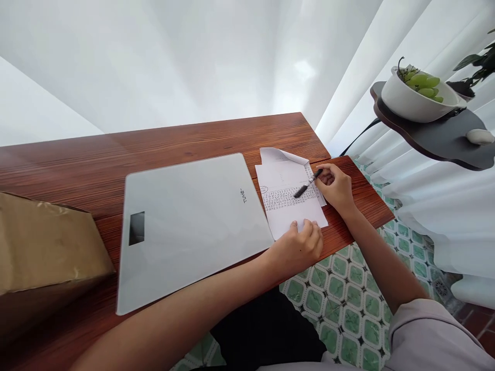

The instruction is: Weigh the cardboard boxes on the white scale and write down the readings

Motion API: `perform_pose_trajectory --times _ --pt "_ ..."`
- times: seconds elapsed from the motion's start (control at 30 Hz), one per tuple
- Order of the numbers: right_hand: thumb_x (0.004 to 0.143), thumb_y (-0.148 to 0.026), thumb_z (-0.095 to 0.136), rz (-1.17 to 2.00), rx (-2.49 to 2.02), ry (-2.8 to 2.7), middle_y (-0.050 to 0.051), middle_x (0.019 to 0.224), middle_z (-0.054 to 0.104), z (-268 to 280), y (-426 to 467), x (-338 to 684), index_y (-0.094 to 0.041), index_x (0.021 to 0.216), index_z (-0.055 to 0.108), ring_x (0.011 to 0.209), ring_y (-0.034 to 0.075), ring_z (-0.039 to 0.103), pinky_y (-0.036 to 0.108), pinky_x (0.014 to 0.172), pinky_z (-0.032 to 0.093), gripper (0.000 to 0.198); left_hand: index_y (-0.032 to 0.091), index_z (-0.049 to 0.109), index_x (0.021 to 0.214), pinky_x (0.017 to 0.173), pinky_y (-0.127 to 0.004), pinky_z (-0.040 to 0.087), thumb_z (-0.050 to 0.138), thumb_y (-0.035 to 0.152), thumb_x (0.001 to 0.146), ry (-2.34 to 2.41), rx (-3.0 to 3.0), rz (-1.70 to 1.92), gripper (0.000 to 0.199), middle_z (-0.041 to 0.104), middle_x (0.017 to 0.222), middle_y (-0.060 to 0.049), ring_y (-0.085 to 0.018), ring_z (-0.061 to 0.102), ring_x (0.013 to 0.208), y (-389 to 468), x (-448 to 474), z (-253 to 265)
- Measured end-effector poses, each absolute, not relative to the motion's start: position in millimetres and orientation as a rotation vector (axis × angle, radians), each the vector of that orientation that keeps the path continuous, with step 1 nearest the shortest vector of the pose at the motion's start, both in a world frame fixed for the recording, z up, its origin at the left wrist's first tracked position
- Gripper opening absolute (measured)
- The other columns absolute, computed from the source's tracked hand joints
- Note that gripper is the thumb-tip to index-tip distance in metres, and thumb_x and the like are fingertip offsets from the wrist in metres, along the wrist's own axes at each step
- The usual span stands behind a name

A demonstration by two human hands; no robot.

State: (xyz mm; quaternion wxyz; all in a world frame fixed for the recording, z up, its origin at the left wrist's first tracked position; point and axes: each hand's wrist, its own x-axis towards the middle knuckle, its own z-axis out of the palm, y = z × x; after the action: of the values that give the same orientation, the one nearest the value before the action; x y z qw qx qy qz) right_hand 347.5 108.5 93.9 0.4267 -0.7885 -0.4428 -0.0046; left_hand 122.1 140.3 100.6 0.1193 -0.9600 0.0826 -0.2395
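My right hand (335,188) is closed in a pinch on one end of a black pen (308,184). The pen slants down to the left, its dark end over rows of small printed or written characters on a white paper sheet (281,178). My left hand (303,243) rests on the near edge of that sheet, fingers slightly bent and lying on the paper. More sheets lie beneath, with a far corner folded over. Left of the papers, close to their edge, lies a large flat white panel (189,232) with dark lettering and a small dark window.
A cardboard box (54,247) stands at the left on the brown wooden table (185,139). At the upper right, a dark shelf (425,136) bears a white bowl (415,98) of green grapes (423,82) and a small pale object (480,137). White curtains hang behind.
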Motion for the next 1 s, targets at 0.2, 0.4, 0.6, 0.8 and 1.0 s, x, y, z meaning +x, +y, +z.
perform_pose_trajectory --times 0.2,0.4,0.6,0.8,1.0 --pt "0.079 -0.024 0.068 0.019 -2.015 -1.133 0.002 0.076 0.071 87 112 351 -0.017 0.106 0.07 0.063 0.016 0.061 0.03 0.072 0.053 0.029 0.004 0.068 0.12 0.07 -0.033 0.054 0.035 0.012 0.101 0.258 -2.849 -0.552 0.039 0.069 0.117 -0.016 -0.024 0.065 0.099 140 123 105" --pt "0.081 -0.027 0.065 0.012 -2.095 -1.225 0.002 0.071 0.064 81 113 356 -0.018 0.104 0.072 0.066 0.019 0.059 0.032 0.072 0.048 0.026 0.005 0.062 0.126 0.069 -0.033 0.05 0.029 0.012 0.103 0.295 -2.913 -0.338 0.041 0.062 0.128 -0.019 -0.023 0.063 0.1 140 124 105" --pt "0.09 -0.029 0.05 -0.034 -2.209 -1.312 0.006 0.073 0.065 78 114 358 -0.018 0.114 0.068 0.071 0.024 0.061 0.033 0.066 0.041 0.032 0.005 0.062 0.124 0.076 -0.033 0.047 0.038 0.015 0.103 0.395 -2.753 -0.609 0.034 0.064 0.121 -0.016 -0.024 0.062 0.102 139 113 96" --pt "0.096 -0.034 0.043 -0.018 -2.28 -1.266 0.01 0.087 0.071 72 115 361 -0.018 0.12 0.061 0.081 0.03 0.065 0.036 0.068 0.039 0.034 0.007 0.064 0.122 0.076 -0.031 0.048 0.047 0.023 0.103 0.429 -2.676 -0.754 0.03 0.067 0.114 -0.014 -0.019 0.064 0.094 139 63 98" --pt "0.097 -0.04 0.04 -0.007 -2.331 -1.242 0.014 0.095 0.072 72 117 366 -0.02 0.119 0.059 0.082 0.032 0.065 0.037 0.069 0.039 0.036 0.008 0.065 0.115 0.056 -0.027 0.036 0.06 0.021 0.096 0.215 -2.621 -0.859 0.023 0.063 0.084 -0.003 -0.011 0.054 0.068 141 -16 117"
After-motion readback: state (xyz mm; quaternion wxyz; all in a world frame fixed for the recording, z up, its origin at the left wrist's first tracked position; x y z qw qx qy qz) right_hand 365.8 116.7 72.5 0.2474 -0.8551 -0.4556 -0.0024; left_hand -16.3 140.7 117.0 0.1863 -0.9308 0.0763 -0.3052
